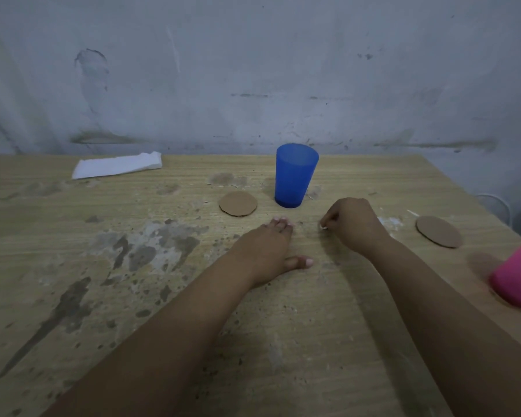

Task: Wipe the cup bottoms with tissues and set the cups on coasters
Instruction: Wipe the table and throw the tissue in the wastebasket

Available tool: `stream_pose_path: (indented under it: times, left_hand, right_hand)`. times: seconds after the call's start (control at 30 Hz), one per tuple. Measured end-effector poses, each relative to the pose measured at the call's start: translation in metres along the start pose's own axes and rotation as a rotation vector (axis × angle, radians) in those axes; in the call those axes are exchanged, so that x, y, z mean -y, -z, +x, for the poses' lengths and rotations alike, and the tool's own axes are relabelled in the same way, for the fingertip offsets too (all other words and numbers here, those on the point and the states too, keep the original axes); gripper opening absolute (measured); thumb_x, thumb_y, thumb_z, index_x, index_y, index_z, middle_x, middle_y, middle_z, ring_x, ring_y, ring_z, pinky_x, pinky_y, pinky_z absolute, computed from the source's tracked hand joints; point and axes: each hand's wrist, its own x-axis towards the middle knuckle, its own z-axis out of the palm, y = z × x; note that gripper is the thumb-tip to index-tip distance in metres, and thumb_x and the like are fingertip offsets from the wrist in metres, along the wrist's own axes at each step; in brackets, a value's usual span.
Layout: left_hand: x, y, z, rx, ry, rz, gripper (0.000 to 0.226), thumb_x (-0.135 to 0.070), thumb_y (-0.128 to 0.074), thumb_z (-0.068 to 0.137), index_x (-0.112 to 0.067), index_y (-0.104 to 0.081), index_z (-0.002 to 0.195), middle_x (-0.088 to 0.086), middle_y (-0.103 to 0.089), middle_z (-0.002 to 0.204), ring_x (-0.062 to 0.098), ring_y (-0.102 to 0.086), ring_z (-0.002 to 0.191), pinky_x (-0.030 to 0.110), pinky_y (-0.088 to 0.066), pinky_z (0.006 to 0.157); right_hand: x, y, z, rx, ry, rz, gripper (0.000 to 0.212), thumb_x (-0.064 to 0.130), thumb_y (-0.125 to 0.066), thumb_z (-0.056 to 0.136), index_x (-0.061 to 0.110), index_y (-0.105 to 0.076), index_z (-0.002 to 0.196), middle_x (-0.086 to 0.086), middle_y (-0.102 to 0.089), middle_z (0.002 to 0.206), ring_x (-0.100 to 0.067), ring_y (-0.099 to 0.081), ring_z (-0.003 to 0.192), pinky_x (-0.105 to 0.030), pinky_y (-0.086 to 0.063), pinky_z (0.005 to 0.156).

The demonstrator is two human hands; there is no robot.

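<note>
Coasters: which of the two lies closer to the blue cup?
The coaster just left of the blue cup, nearly beside its base. The other coaster lies far right, nearer the pink cup.

blue cup (295, 176) upright | coaster (238, 204) beside | tissues (118, 165) far-left

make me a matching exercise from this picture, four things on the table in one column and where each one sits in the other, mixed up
Things:
1. blue cup
2. pink cup
3. tissue
4. left hand

Places:
A. far left of the table, near the wall
B. right edge of the view, partly cut off
C. flat on the table, fingers straight, in the middle
D. upright on the bare table just right of a round cardboard coaster

Pairs: 1-D, 2-B, 3-A, 4-C
</note>
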Motion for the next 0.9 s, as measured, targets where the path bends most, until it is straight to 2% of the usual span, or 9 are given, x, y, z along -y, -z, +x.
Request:
stream_pose_path:
  times: [0.1, 0.2, 0.3, 0.43, 0.6, 0.7, 0.8, 0.87, 0.9]
  left_hand:
    - [-0.001, 0.001, -0.001, 0.002, 0.002, -0.006, 0.089, -0.066, -0.038, 0.087, -0.012, -0.007, 0.150, 0.005, -0.001, 0.160, 0.018, -0.005, 0.147, 0.034, -0.015, 0.115]
    - [-0.002, 0.001, -0.001, 0.004, 0.004, -0.006, 0.089, -0.066, -0.038, 0.087, -0.012, -0.007, 0.150, 0.005, -0.001, 0.160, 0.018, -0.004, 0.147, 0.034, -0.014, 0.115]
    - [-0.002, 0.001, -0.001, 0.000, 0.004, -0.007, 0.088, -0.065, -0.038, 0.087, -0.012, -0.008, 0.150, 0.005, -0.002, 0.160, 0.017, -0.005, 0.147, 0.034, -0.016, 0.115]
    - [-0.001, 0.000, -0.001, -0.001, 0.009, -0.005, 0.088, -0.066, -0.038, 0.087, -0.013, -0.008, 0.150, 0.004, -0.002, 0.160, 0.017, -0.005, 0.147, 0.035, -0.017, 0.114]
    - [-0.002, 0.000, -0.001, -0.001, 0.009, -0.005, 0.088, -0.065, -0.039, 0.087, -0.013, -0.008, 0.150, 0.004, -0.002, 0.160, 0.018, -0.005, 0.147, 0.035, -0.017, 0.114]
    - [-0.002, 0.001, -0.002, 0.000, 0.007, -0.005, 0.088, -0.065, -0.039, 0.087, -0.012, -0.008, 0.150, 0.004, -0.002, 0.160, 0.017, -0.005, 0.147, 0.035, -0.016, 0.114]
    - [-0.002, 0.002, -0.002, -0.002, 0.006, -0.002, 0.088, -0.065, -0.039, 0.087, -0.012, -0.008, 0.150, 0.005, -0.002, 0.160, 0.017, -0.005, 0.147, 0.035, -0.016, 0.114]
    - [-0.002, 0.002, -0.002, -0.001, 0.005, 0.002, 0.087, -0.065, -0.039, 0.087, -0.012, -0.008, 0.150, 0.005, -0.002, 0.160, 0.017, -0.005, 0.147, 0.035, -0.017, 0.114]
    - [-0.002, 0.002, -0.002, 0.000, 0.005, 0.003, 0.087, -0.065, -0.039, 0.087, -0.012, -0.008, 0.150, 0.005, -0.002, 0.160, 0.017, -0.005, 0.147, 0.035, -0.017, 0.114]
  right_hand:
    - [0.002, -0.003, -0.003, -0.042, 0.005, 0.004, 0.020, 0.011, -0.059, 0.082, -0.005, -0.070, 0.077, -0.021, -0.070, 0.081, -0.030, -0.064, 0.076, -0.035, -0.050, 0.068]
    - [0.001, -0.010, -0.006, -0.102, 0.008, -0.009, 0.013, 0.001, -0.051, 0.082, -0.002, -0.064, 0.084, -0.017, -0.066, 0.087, -0.030, -0.060, 0.080, -0.034, -0.046, 0.067]
    - [0.000, -0.015, -0.010, -0.186, 0.018, 0.104, 0.021, -0.005, -0.048, 0.082, 0.005, -0.055, 0.099, -0.012, -0.056, 0.094, -0.027, -0.054, 0.086, -0.030, -0.040, 0.069]
    - [-0.006, -0.014, -0.007, -0.191, -0.065, 0.121, 0.022, -0.007, -0.054, 0.079, 0.003, -0.071, 0.088, -0.018, -0.064, 0.100, -0.029, -0.060, 0.091, -0.026, -0.041, 0.076]
    - [-0.005, -0.013, -0.012, -0.164, -0.033, 0.070, 0.025, -0.004, -0.053, 0.080, 0.003, -0.074, 0.090, -0.015, -0.070, 0.099, -0.027, -0.064, 0.092, -0.027, -0.048, 0.083]
    - [0.003, -0.016, -0.014, -0.132, 0.008, -0.017, 0.022, 0.006, -0.051, 0.081, -0.003, -0.062, 0.064, -0.015, -0.060, 0.074, -0.029, -0.057, 0.070, -0.032, -0.045, 0.063]
    - [0.008, -0.018, -0.011, -0.061, 0.019, -0.059, 0.035, 0.007, -0.050, 0.082, 0.012, -0.037, 0.049, -0.004, -0.042, 0.059, -0.025, -0.046, 0.064, -0.026, -0.031, 0.059]
    - [0.006, -0.017, -0.008, -0.055, 0.004, -0.038, 0.029, 0.002, -0.050, 0.081, 0.012, -0.053, 0.054, -0.007, -0.054, 0.070, -0.026, -0.053, 0.072, -0.025, -0.036, 0.064]
    - [0.005, -0.016, -0.007, -0.082, 0.010, -0.021, 0.022, -0.001, -0.050, 0.080, 0.009, -0.066, 0.069, -0.010, -0.062, 0.082, -0.027, -0.059, 0.080, -0.026, -0.042, 0.069]
